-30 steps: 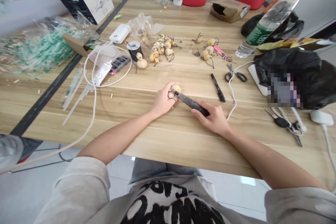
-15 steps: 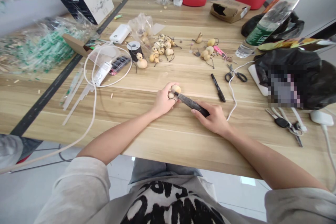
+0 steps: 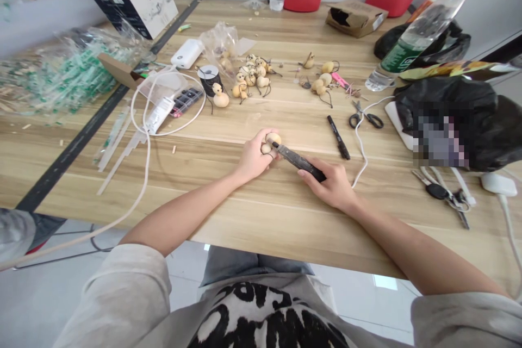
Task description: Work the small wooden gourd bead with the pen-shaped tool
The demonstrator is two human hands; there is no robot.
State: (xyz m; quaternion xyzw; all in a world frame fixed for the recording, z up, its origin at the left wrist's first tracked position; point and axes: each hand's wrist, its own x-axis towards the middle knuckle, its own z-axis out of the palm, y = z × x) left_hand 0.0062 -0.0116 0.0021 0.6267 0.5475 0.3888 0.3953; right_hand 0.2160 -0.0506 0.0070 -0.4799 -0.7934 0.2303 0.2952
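Observation:
Closed around a small pale gourd (image 3: 273, 138) with a black cord loop, my left hand (image 3: 253, 153) is over the middle of the table. Its rounded end shows between the fingers; the rest is partly hidden. My right hand (image 3: 332, 180) grips a long dark handheld tool (image 3: 299, 161), whose kind I cannot make out. The tool slants up and left, and its narrow black tip is at the gourd, apparently touching it. Farther back lie a cluster of little gourds (image 3: 253, 72) with drawn faces and cords, and a single gourd duck (image 3: 221, 99) beside a black thread spool (image 3: 209, 79).
A black marker (image 3: 338, 137), scissors (image 3: 366, 119) and a white cable (image 3: 360, 152) lie to the right, near keys (image 3: 438, 190) and black bags. A tilted bottle (image 3: 411, 49) stands behind. At left are clear sticks (image 3: 122, 152), a looped white cord and wrapped green-white packets (image 3: 81, 70).
Both hands, the gourd and the tool keep almost the same pose. Only a very slight shift of the view is visible.

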